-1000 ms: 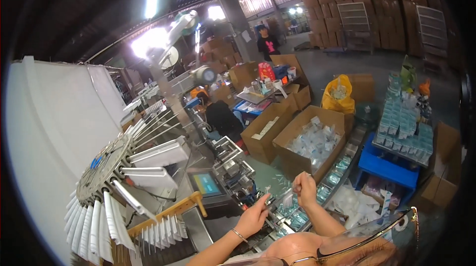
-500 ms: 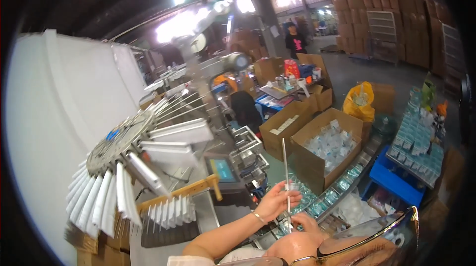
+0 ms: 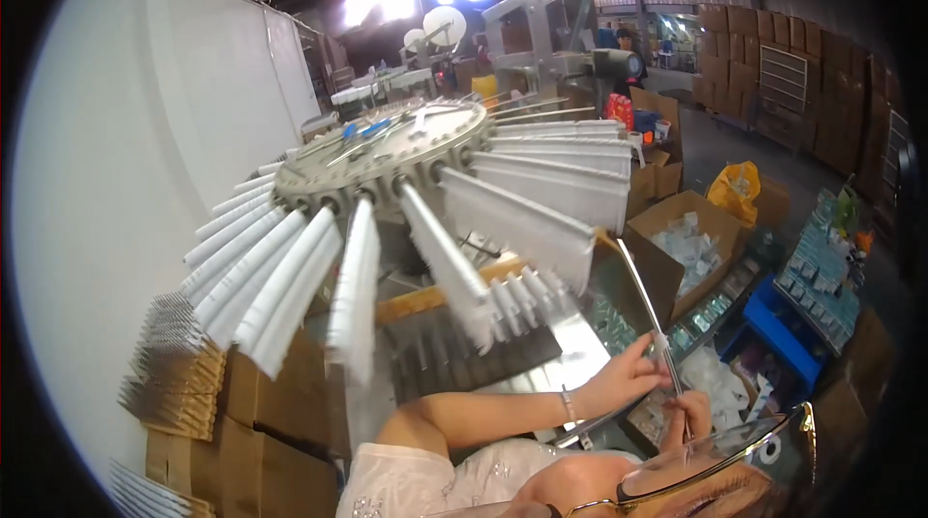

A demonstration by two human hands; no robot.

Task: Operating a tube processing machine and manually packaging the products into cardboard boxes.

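Observation:
My left hand (image 3: 630, 375), a bracelet at its wrist, pinches a thin metal rod (image 3: 646, 301) that slants up and to the left. My right hand (image 3: 692, 410) grips the same rod lower down. Both hands are at the lower right, in front of a big rotary machine (image 3: 406, 156) whose round metal disc carries several long white brush-like pieces (image 3: 512, 223) sticking out like spokes. A row of short white pieces (image 3: 517, 296) stands on a metal plate just left of my hands.
Open cardboard boxes (image 3: 691, 228) with small clear packets stand to the right, beside a blue crate (image 3: 773, 334) and trays of small packs. Stacked cartons (image 3: 232, 441) fill the lower left. A white wall (image 3: 106, 189) rises at left. A person works far back.
The view has swung left and closer to the rotary machine. Both hands now hold the rod together, which tilts more to the left than half a second ago.

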